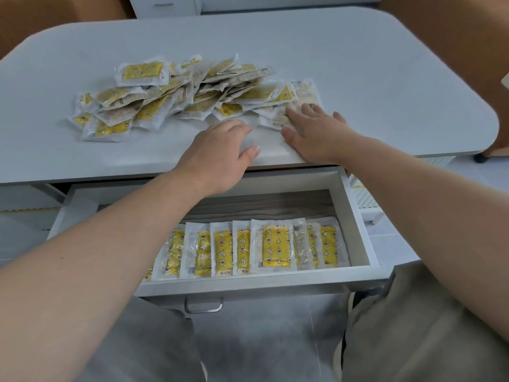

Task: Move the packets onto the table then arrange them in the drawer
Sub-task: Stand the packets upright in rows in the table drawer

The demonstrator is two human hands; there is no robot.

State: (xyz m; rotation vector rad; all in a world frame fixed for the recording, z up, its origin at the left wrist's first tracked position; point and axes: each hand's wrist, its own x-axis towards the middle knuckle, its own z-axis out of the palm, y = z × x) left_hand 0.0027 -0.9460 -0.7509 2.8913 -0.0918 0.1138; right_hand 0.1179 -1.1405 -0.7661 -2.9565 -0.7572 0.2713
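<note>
A loose pile of yellow-and-clear packets [176, 92] lies on the grey table [358, 78], left of centre. My left hand [220, 153] rests palm down on the table near its front edge, fingers together, just below the pile and holding nothing. My right hand [314, 130] lies flat with fingers spread on a pale packet [278, 119] at the pile's right end. Below the table edge the white drawer [355, 216] stands pulled out. A row of several overlapping packets [248, 249] lies along its front.
The drawer's rear half shows bare wood-grain bottom [261, 205]. A metal handle [203, 306] hangs from the drawer front. My knees sit under the drawer. A white cabinet [165, 6] stands behind the table, brown surfaces to either side.
</note>
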